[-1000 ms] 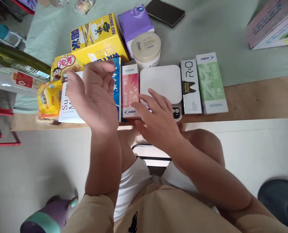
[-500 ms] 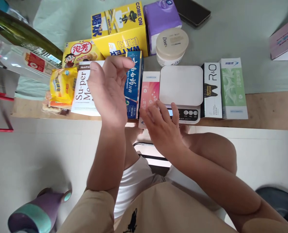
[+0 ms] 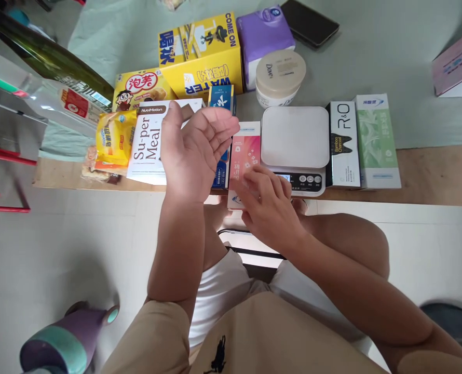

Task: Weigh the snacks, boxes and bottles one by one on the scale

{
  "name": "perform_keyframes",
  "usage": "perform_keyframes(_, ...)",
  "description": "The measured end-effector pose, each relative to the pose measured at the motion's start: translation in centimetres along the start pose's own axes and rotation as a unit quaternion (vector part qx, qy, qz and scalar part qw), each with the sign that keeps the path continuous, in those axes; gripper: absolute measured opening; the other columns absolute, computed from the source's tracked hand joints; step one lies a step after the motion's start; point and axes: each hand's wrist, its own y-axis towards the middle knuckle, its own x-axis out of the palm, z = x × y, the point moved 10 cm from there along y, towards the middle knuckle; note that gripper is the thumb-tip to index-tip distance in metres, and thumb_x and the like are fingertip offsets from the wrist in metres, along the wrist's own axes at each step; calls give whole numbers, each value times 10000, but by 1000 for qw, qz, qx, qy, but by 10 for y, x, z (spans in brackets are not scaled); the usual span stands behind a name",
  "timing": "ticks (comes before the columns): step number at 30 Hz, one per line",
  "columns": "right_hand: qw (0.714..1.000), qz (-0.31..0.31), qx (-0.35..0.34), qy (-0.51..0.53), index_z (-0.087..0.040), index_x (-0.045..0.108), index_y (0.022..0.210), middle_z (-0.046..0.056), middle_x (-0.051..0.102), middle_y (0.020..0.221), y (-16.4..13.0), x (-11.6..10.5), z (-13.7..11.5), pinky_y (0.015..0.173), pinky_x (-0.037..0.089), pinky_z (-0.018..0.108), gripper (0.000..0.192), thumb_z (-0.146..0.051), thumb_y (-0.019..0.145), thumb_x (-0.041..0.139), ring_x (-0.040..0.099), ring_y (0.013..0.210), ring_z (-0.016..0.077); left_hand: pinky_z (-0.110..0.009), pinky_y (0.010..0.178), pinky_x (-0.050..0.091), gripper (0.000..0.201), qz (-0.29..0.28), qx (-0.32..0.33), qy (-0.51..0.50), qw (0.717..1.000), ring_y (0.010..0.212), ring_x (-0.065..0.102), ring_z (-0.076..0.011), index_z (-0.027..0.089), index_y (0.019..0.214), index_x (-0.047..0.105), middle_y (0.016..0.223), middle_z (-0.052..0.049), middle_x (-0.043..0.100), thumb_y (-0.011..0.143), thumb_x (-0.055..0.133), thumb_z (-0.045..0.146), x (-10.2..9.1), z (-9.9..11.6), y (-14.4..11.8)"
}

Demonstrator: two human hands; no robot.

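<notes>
Right hand (image 3: 270,208) on pink box (image 3: 246,156) | left hand (image 3: 195,150) over "Super Meal" box (image 3: 147,143)

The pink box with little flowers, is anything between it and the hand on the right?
Nothing visible is. The right hand already has its fingertips on the near end of the flat pink cardboard box, which lies between the blue toothpaste box and the white kitchen scale. The left hand hovers open above.

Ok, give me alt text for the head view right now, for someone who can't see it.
Seen from above, the right hand rests its fingers on a pink box beside a white kitchen scale at the table edge, while the left hand hangs open and empty over a blue box and a Super Meal box. More boxes, a cream jar and a phone lie behind.
</notes>
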Motion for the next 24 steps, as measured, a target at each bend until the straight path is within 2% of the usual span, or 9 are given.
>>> perform_keyframes(3, 999, 12, -29, 34, -202, 685, 1334, 121, 744, 1336, -1, -12, 0, 1050, 543, 382, 471, -31, 903, 610, 658, 1386, 266, -496, 1037, 601, 866, 2, 16, 4, 1000, 1173, 736, -343, 218, 919, 727, 1073, -133, 781, 894, 297, 970, 5, 7, -4)
perform_keyframes(6, 994, 51, -61, 77, -171, 701, 1315, 113, 768, 1342, -3, -28, 2, 1093, 597, 361, 407, -48, 934, 627, 691, 1368, 236, -494, 1045, 605, 808, 4, 26, 21, 999, 1158, 741, -341, 245, 879, 750, 1061, -117, 800, 867, 395, 970, 10, 15, -8)
perform_keyframes(11, 974, 145, -92, 145, -146, 742, 1185, 103, 824, 1174, -6, -57, 10, 1115, 655, 332, 294, -135, 895, 793, 757, 1259, 207, -445, 1018, 608, 708, 18, 60, 42, 997, 1168, 733, -318, 259, 849, 752, 1022, -90, 802, 886, 478, 911, 15, 25, -9)
perform_keyframes(17, 960, 191, -92, 181, -111, 750, 1100, 77, 846, 1044, -9, -86, 21, 1074, 692, 285, 271, -107, 846, 843, 803, 1128, 180, -473, 940, 596, 744, 58, 67, 22, 996, 1017, 724, -307, 246, 778, 729, 936, -116, 771, 883, 423, 915, 21, 15, -3)
perform_keyframes(19, 956, 201, -86, 194, -139, 750, 1097, 59, 848, 1046, -13, -98, 27, 1062, 702, 282, 268, -122, 848, 846, 803, 1133, 171, -471, 940, 586, 656, 66, 84, 19, 994, 1005, 704, -301, 250, 775, 722, 921, -116, 743, 891, 477, 847, 24, 17, -4)
perform_keyframes(22, 958, 199, -85, 187, -208, 748, 1099, 29, 845, 1102, -19, -113, 36, 1034, 725, 309, 236, -126, 883, 800, 794, 1168, 169, -416, 962, 563, 390, 101, 151, 12, 983, 1041, 671, -270, 277, 772, 705, 921, -83, 694, 905, 590, 626, 23, 29, -13)
perform_keyframes(24, 965, 190, -75, 162, -240, 740, 1112, 23, 840, 1132, -20, -117, 43, 1013, 740, 352, 268, -104, 884, 780, 796, 1167, 188, -400, 966, 548, 323, 116, 181, 15, 977, 1037, 655, -261, 290, 768, 685, 909, -71, 665, 900, 620, 578, 24, 33, -18)
